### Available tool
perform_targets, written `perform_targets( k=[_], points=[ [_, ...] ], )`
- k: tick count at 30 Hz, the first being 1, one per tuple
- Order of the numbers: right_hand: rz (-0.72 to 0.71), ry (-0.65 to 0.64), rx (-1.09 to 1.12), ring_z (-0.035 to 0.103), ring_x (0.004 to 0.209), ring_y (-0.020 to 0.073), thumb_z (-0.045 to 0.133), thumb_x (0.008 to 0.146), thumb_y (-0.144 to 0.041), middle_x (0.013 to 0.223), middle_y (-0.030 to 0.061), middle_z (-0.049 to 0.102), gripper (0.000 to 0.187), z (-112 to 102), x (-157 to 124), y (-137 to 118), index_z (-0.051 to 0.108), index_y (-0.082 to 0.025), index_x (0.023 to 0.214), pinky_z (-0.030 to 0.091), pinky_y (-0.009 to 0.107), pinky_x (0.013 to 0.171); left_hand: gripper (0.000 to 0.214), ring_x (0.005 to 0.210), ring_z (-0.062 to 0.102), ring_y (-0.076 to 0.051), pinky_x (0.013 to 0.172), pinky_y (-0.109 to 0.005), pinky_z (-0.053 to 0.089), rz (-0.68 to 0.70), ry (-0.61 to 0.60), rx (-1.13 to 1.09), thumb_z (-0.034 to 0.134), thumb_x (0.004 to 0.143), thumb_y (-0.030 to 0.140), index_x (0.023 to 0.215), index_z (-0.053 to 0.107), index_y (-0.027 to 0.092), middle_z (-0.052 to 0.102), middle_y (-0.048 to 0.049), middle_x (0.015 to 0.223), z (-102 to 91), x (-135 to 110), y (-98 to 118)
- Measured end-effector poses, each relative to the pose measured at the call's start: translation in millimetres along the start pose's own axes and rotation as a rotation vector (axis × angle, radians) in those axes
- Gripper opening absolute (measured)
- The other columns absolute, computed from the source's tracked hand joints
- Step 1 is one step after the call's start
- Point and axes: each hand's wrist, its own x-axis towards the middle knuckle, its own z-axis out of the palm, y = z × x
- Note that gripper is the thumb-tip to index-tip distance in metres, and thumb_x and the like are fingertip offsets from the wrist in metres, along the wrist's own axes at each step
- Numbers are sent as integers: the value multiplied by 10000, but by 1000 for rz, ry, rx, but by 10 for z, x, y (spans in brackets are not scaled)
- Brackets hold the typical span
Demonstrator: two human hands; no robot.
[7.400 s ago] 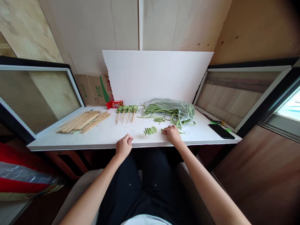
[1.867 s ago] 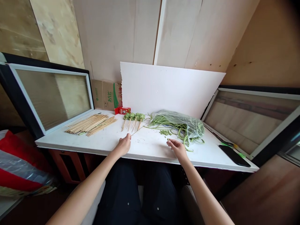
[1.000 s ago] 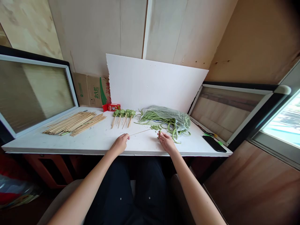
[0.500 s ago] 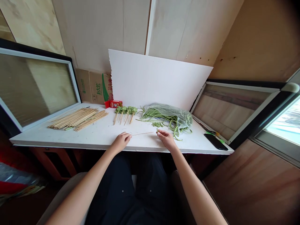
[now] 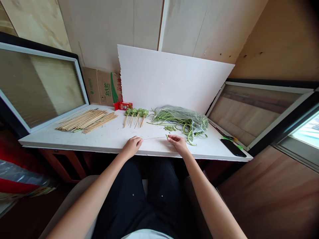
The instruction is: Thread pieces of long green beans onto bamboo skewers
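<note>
My left hand is closed on the near end of a thin bamboo skewer, which points right across the front of the table. Between the fingertips of my right hand is a short piece of green bean, at the skewer's far tip. Whether the tip has pierced the piece cannot be made out. Behind my right hand lie cut bean bits and a clear plastic bag with long green beans spilling out. Skewers loaded with green bean pieces rest farther back.
Piles of bare bamboo skewers lie on the left of the white table. A small red box and a cardboard carton stand behind. A black phone lies near the right edge. Framed glass panels flank both sides.
The camera view has shifted slightly, so the table appears higher and a bit to the right. Both hands keep their hold, the skewer still stretched between them.
</note>
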Motion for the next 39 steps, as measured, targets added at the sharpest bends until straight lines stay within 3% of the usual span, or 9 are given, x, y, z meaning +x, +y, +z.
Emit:
perform_targets(
  k=[13,26,39],
  points=[
    [-1,14,-14,751,960,300,964,608,-582,1017,111,834,534,49,-24,-47,854,-211,976,572,445,928,381,841,630,-221,784,-335,477,-9,-9,15,430,1082,382,1006,758,204,666,-83,958,-36,-18,37],
    [19,29,-24,740,1096,361,992,559,-567,1085,112,837,528,62,-48,-104,872,-229,947,554,500,1028,390,805,609,-213,778,-335,481,1,-1,28,422,1081,383,991,756,204,644,-78,921,-39,-19,50],
    [54,79,-9,760,1025,346,1001,544,-534,1020,104,843,505,51,-45,-85,871,-219,916,573,485,985,387,796,599,-210,779,-328,477,8,-9,37,418,1087,358,964,754,210,612,-65,892,0,-30,98]
  ],
)
